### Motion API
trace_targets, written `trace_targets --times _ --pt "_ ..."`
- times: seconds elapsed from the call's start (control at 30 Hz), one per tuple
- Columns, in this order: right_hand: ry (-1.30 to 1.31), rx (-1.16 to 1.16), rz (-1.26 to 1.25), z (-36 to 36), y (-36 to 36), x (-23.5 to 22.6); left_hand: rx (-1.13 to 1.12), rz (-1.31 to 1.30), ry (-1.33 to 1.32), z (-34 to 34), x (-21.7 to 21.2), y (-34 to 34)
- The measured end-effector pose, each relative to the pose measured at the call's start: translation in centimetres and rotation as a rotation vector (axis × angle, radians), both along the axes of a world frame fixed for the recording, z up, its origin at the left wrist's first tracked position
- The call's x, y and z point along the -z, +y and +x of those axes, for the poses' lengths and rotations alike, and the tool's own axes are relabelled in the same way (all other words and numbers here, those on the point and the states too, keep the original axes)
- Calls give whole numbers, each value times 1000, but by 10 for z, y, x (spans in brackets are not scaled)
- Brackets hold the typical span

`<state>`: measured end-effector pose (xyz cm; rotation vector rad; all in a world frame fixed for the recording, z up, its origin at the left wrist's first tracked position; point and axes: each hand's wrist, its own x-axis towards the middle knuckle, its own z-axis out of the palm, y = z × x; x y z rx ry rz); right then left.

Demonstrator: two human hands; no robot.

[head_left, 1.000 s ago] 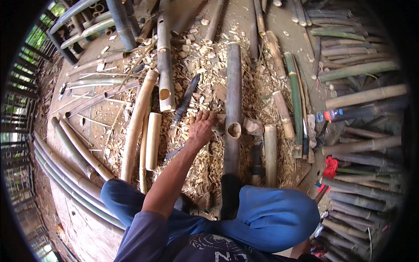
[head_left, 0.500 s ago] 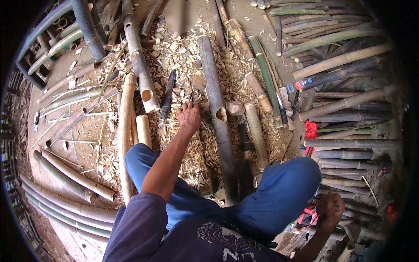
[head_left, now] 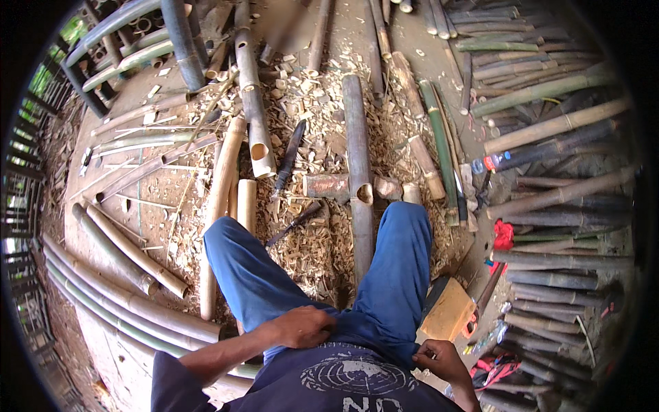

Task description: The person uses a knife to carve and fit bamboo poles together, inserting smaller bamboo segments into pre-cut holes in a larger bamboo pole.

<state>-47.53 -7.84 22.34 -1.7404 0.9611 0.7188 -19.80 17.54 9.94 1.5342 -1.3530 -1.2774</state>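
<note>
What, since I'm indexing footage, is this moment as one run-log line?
left hand: on blue cloth trousers; right hand: at trousers' right side, fingers curled; notched grey bamboo pole: between trouser legs; pale flaky wood chips: around pole

Soft daylight, brightest through slatted wall (head_left: pixel 24 169) on left; weak shadows. Black fisheye rim, edges bowed. Dark shape (head_left: pixel 285 29) far centre blurred.

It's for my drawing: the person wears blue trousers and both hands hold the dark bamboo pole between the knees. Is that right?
Not quite: in the head view, the left hand and the right hand are both by the dark shirt, off the dark bamboo pole. The rest is right.
</note>
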Motion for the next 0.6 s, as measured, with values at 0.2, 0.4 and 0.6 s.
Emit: trace_targets --times 0.2,0.4,0.6 --pt "-15 -412 216 1 -49 17 -221 267 116 -13 -55 7" --pt "-275 -312 142 24 -52 57 -427 359 3 -53 -59 -3" --pt "-214 -404 187 25 -62 70 -432 310 -175 -69 -70 -6"
